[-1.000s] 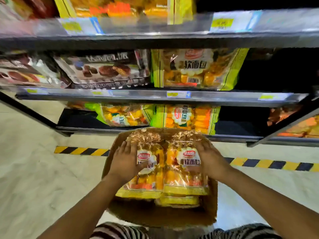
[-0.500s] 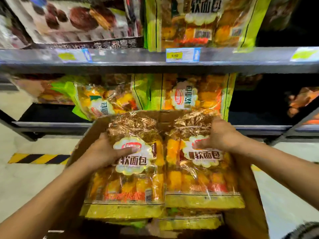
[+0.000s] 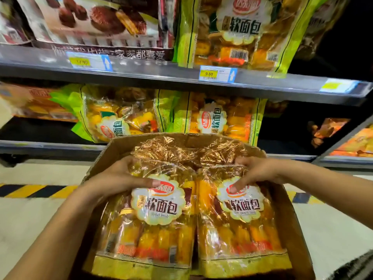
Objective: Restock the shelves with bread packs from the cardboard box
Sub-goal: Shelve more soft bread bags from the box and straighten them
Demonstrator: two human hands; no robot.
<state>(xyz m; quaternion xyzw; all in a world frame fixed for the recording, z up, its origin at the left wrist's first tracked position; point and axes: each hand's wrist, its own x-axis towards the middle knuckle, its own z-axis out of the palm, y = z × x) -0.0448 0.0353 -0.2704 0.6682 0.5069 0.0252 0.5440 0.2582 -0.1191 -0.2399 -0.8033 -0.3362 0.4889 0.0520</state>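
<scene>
A brown cardboard box (image 3: 290,215) sits below me on the floor, in front of the shelves. Two clear bread packs with yellow rolls lie side by side on top of its contents. My left hand (image 3: 119,178) grips the upper part of the left bread pack (image 3: 153,225), thumb across its white label. My right hand (image 3: 256,170) grips the top of the right bread pack (image 3: 242,229), thumb on its label. The gathered gold tops of both packs point toward the shelves.
The lower shelf (image 3: 50,146) behind the box holds green-edged bread packs (image 3: 220,120). The middle shelf (image 3: 161,75) above carries a chocolate cake pack (image 3: 96,19) and another bread pack (image 3: 238,31). Black-and-yellow floor tape (image 3: 34,190) runs left of the box.
The view has come down and closer to the box and shelves. Both hands have slid up the packs and closed round their upper parts.
</scene>
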